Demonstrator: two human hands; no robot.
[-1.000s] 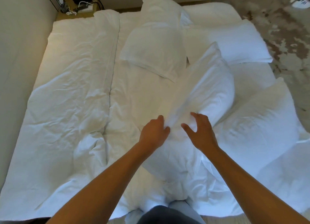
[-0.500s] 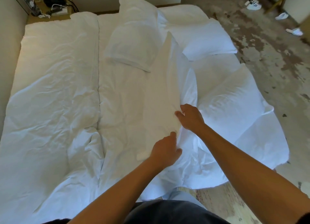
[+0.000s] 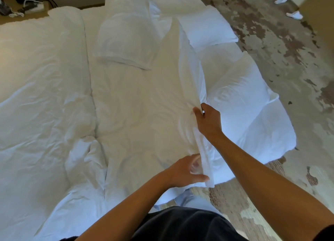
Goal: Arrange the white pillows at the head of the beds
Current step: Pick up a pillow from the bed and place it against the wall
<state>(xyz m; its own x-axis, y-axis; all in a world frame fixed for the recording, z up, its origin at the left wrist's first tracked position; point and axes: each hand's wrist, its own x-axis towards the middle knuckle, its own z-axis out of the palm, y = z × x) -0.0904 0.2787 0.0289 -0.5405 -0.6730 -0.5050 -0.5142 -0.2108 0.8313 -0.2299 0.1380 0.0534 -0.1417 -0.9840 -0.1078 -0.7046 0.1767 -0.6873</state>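
A white pillow (image 3: 173,89) stands on edge, lifted above the right bed. My right hand (image 3: 207,121) grips its upper edge and my left hand (image 3: 186,170) pinches its near corner. Three more white pillows lie on that bed: one flat pillow (image 3: 124,40) with another propped pillow (image 3: 124,0) behind it at the head, a third pillow (image 3: 207,27) at the head's right side. A large pillow (image 3: 240,96) lies lower on the right edge. The left bed (image 3: 41,78) carries only a rumpled white duvet.
A nightstand (image 3: 23,4) with a black phone and cables stands at the far left corner. Patterned carpet (image 3: 289,60) runs along the right of the beds, with white slippers (image 3: 294,15) on it. My legs stand against the foot of the bed.
The pillow rose from lying on the bed to standing on edge in both hands. My left hand slid down to its near corner, and my view swung right.
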